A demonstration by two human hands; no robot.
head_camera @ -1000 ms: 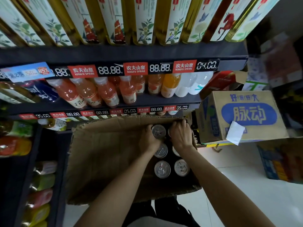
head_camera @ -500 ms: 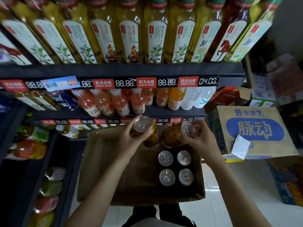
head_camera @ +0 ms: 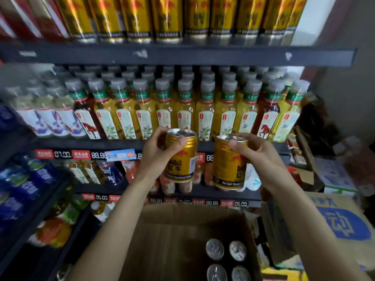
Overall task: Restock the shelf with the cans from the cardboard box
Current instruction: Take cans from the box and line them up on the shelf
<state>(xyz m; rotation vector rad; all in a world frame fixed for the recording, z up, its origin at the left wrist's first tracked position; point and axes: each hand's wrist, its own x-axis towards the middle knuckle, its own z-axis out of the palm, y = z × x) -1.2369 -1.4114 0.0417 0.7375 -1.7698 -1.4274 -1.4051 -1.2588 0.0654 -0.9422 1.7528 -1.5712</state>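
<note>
Head view, cans in hand: the left hand (head_camera: 156, 153) has its grip closed around the upper wall of a gold can (head_camera: 181, 157); the right hand (head_camera: 253, 157) pinches a second gold can (head_camera: 230, 163) at its top rim and side. Both are upright, raised in front of the bottle shelf.
Handling: likely full, so fairly heavy for their size; stiff metal, smooth and a little slippery, prone to denting if knocked.
Where to hold: around the body, below the rim, looks surest; the right hand's rim pinch seems the less secure.
Cans left: four silver tops (head_camera: 226, 260) show in the cardboard box (head_camera: 162, 240), low and near the body.
Shelf: matching gold cans (head_camera: 166, 17) stand in a row on the top shelf (head_camera: 182, 55), the likely destination, though no gap shows.
Room: a narrow aisle, with a printed carton (head_camera: 343, 226) just beside the box on the right; no surface is in view.
</note>
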